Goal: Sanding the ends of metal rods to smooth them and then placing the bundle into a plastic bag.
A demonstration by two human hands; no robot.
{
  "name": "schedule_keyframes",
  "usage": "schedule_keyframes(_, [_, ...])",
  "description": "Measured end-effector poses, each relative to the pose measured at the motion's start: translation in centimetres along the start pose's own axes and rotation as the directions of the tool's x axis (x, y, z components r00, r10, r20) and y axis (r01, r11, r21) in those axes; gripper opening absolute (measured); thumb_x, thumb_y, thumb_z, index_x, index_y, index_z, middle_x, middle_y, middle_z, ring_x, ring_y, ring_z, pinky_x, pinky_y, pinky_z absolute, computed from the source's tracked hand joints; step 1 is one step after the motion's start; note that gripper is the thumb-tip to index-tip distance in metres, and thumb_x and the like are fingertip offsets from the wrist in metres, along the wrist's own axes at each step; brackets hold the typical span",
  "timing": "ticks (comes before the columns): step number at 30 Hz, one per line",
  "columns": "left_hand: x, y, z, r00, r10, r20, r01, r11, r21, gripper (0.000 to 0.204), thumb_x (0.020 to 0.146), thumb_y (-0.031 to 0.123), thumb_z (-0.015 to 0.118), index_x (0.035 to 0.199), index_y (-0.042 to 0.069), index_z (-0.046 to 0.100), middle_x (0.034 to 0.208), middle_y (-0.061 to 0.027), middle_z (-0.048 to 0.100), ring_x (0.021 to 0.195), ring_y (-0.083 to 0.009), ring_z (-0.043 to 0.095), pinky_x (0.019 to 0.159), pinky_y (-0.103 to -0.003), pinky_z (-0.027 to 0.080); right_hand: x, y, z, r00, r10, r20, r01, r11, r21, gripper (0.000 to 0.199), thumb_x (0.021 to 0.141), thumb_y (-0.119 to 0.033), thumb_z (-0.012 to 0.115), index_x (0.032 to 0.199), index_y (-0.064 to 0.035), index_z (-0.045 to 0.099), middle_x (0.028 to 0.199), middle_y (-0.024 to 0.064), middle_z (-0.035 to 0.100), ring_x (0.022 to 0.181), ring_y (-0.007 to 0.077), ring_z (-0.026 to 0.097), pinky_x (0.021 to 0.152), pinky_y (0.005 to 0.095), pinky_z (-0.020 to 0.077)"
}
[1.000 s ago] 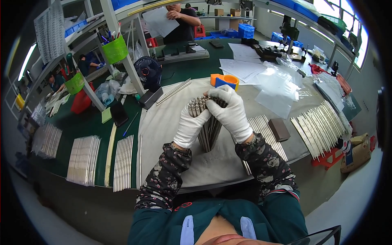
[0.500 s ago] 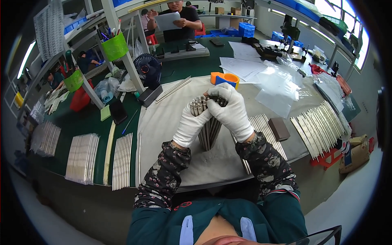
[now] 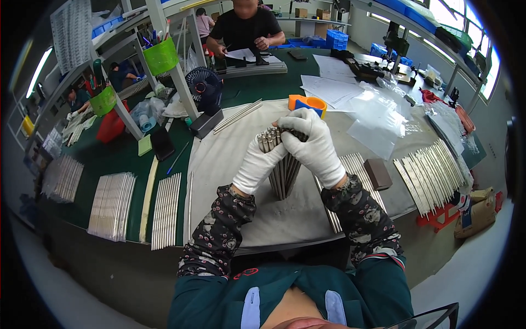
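Both my hands wear white gloves and close round one upright bundle of slim metal rods [image 3: 284,176] over the grey cloth. My left hand [image 3: 259,162] wraps the bundle's left side below the rod tops. My right hand [image 3: 312,143] grips it from the right, its fingers curled over part of the rod ends and hiding them. The rods' lower ends spread slightly and seem to stand on the cloth [image 3: 230,137]. Near my right forearm lie a row of rods [image 3: 361,178] and a dark brown block [image 3: 376,174].
More rod rows lie at the far right [image 3: 430,175] and left [image 3: 165,211], with a plastic-wrapped stack [image 3: 111,205] beside them. Beyond my hands sit an orange and blue tape dispenser [image 3: 308,104], a dark fan [image 3: 204,85] and a black box [image 3: 207,125]. Another person [image 3: 246,27] stands across the table.
My hands keep their hold on the rod bundle, almost unmoved. The view has shifted slightly. Across the table, the other person has lowered the papers to the tabletop.
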State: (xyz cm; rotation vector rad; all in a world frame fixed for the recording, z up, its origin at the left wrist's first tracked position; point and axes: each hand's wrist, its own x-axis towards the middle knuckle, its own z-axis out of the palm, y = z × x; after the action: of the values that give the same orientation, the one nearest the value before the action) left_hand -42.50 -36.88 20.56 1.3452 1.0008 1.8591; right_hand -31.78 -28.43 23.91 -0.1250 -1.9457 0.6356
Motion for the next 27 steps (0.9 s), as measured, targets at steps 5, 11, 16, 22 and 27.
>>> schedule_keyframes(5, [-0.4,-0.3,-0.9,1.000,0.012,-0.005,-0.011,0.995,0.098,0.026,0.090,0.010,0.059,0.115,0.002,0.057,0.103,-0.0003,0.063,0.094,-0.0073,0.058,0.082,-0.023,0.048,-0.2,0.0,0.4,1.000,0.029,0.001,-0.029,0.999,0.044,0.021,0.069,-0.001,0.062,0.089,-0.0049,0.067,0.082,0.0066,0.061,0.078,0.0219,0.055,0.072,0.0315,0.0463])
schedule_keyframes(11, [-0.5,0.1,-1.0,0.998,-0.068,0.002,0.067,0.989,0.134,0.022,0.090,0.011,0.061,0.110,0.003,0.060,0.099,0.0004,0.064,0.092,-0.0066,0.059,0.079,-0.023,0.049,0.1,-0.7,0.4,1.000,-0.001,-0.028,0.002,0.999,0.037,0.015,0.069,-0.002,0.063,0.083,-0.0046,0.065,0.079,0.0063,0.060,0.077,0.0223,0.056,0.071,0.0324,0.0466])
schedule_keyframes(16, [-0.5,0.0,-1.0,0.998,-0.062,-0.003,0.062,0.983,0.176,0.019,0.089,0.012,0.061,0.105,0.002,0.062,0.095,0.0007,0.065,0.088,-0.0057,0.059,0.076,-0.023,0.049,0.1,-0.7,0.2,0.999,0.048,-0.010,-0.048,0.999,-0.002,0.013,0.068,-0.002,0.063,0.080,-0.0044,0.064,0.081,0.0068,0.061,0.079,0.0232,0.057,0.073,0.0322,0.0469])
schedule_keyframes(22, [-0.5,0.1,-0.6,0.998,-0.063,-0.009,0.063,0.976,0.207,0.019,0.088,0.013,0.063,0.103,0.001,0.062,0.091,0.0006,0.066,0.085,-0.0049,0.059,0.074,-0.023,0.049,0.1,-1.2,0.0,0.998,0.052,-0.024,-0.052,0.998,0.019,0.014,0.068,-0.001,0.061,0.082,-0.0005,0.063,0.083,0.0078,0.062,0.080,0.0213,0.060,0.075,0.0299,0.0473])
schedule_keyframes(27, [-0.5,-0.1,-0.5,0.998,-0.066,0.001,0.064,0.982,0.177,0.019,0.088,0.014,0.064,0.102,0.001,0.063,0.091,-0.0004,0.067,0.084,-0.0055,0.059,0.073,-0.024,0.050,0.0,-0.9,-0.2,1.000,0.003,0.028,-0.003,1.000,-0.016,0.015,0.068,0.000,0.060,0.082,-0.0007,0.063,0.083,0.0076,0.063,0.081,0.0213,0.059,0.076,0.0302,0.0473])
